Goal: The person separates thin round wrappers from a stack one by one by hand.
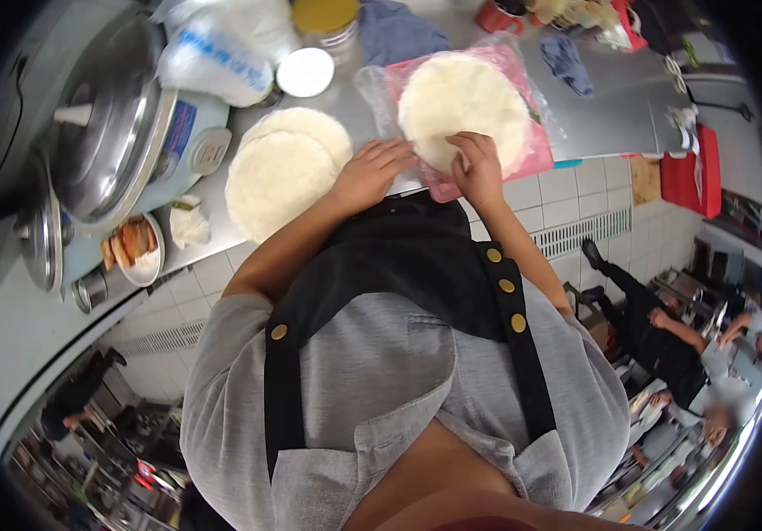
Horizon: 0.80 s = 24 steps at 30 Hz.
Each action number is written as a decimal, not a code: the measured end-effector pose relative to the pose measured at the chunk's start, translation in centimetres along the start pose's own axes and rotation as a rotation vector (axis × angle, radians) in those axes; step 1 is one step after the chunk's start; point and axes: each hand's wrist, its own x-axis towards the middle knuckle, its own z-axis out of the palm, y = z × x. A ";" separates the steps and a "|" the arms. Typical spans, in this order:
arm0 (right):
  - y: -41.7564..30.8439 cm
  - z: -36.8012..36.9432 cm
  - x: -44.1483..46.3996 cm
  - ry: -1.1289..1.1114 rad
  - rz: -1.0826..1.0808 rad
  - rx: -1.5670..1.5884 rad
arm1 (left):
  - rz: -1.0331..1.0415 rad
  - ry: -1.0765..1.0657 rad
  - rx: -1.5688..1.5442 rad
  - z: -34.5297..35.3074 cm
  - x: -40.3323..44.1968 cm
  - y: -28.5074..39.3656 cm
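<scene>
On the steel counter lies a stack of pale, round flatbreads [465, 97] on a pink plastic sheet [537, 152]. My right hand [477, 168] is at the stack's near edge, its fingers bent and the fingertips against the top round. Whether the thumb has the edge fully pinched is hard to see. My left hand [375, 173] rests with fingers stretched out, its tips by the left edge of the clear plastic [381, 97]. Beside it, to the left, two overlapping pale rounds [279, 181] lie on the counter.
A white round lid [306, 73], a yellow-lidded jar [326, 19] and a plastic bag [217, 57] stand at the back left. Large lidded pots [111, 115] and a bowl of brown food pieces [146, 264] are further left. A red bin [704, 168] is at right; other people [664, 332] stand behind.
</scene>
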 end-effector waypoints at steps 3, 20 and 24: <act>-3.5 3.7 1.7 -0.342 -0.041 0.381 | -0.312 0.223 -0.005 -1.0 -5.4 -1.3; -10.6 17.2 3.5 -1.101 0.782 0.655 | -0.837 0.472 -0.445 -3.5 -16.7 -1.5; -13.7 15.9 5.2 -0.988 0.949 0.964 | -0.810 0.316 -0.442 -5.7 -16.1 -0.3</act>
